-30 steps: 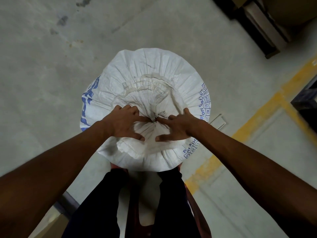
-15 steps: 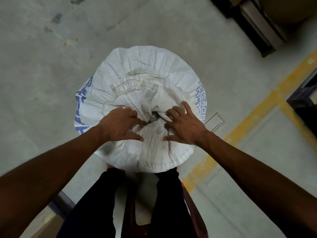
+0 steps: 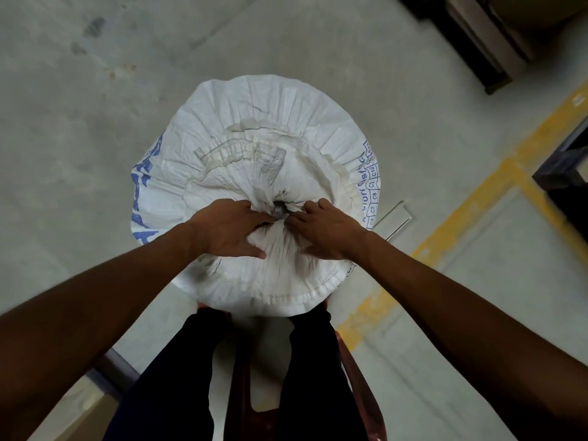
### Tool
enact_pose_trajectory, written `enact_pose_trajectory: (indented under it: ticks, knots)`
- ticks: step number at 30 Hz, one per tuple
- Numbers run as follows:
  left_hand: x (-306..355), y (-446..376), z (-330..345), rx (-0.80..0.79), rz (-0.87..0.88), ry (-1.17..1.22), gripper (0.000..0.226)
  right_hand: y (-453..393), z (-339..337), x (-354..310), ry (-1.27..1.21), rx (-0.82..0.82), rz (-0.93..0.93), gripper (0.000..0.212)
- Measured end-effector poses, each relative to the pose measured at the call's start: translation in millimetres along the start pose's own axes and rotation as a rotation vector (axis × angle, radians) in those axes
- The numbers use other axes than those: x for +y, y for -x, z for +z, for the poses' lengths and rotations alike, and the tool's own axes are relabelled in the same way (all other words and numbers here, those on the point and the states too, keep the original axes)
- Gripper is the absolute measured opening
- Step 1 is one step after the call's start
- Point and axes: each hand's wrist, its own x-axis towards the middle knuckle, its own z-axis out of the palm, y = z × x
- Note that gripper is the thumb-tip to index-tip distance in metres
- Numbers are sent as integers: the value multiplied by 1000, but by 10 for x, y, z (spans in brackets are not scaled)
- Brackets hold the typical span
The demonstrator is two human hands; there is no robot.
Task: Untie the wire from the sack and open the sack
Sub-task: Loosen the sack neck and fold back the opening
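I look down at a big white sack (image 3: 254, 128) with blue letters. It stands on the grey floor (image 3: 95, 90) right in front of my legs (image 3: 178, 377). Its top is bunched up tight in the middle, where I see a small dark hole (image 3: 279, 209). My left hand (image 3: 229, 229) and my right hand (image 3: 324, 230) press flat on the folds, one on each side of that hole. My hands are close but not touching. I cannot see the wire clearly.
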Motion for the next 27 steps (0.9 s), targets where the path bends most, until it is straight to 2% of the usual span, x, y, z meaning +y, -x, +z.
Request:
enact_pose_trajectory:
  ticks: [3,6,8,13,16,18,22,24,27]
  knots:
    - [28,-60,-4,-44,-22,-33,87,-29,-67,-64,13,9,65,67]
    - [8,-53,39,-54,-14,-101,87,-44,-88,-106,10,-23,79,39]
    - [-21,-11,42,-39,11,-149,89,-17,-106,-108,18,-1,44,31]
    - [-106,151,-34,177,276,-235,77,166,94,26,90,149,-150,45]
    - [-96,173,-75,157,359,-313,83,267,108,80,95,175,-249,24]
    - [-32,142,-90,93,377,-366,88,304,113,112,78,197,-301,19]
    - [85,39,-154,2,321,-385,94,346,110,189,78,205,-359,26]
    - [105,4,-213,22,292,-400,97,355,90,218,51,173,-398,14]
    - [92,10,-293,124,289,-426,94,357,62,259,-46,96,-335,29]
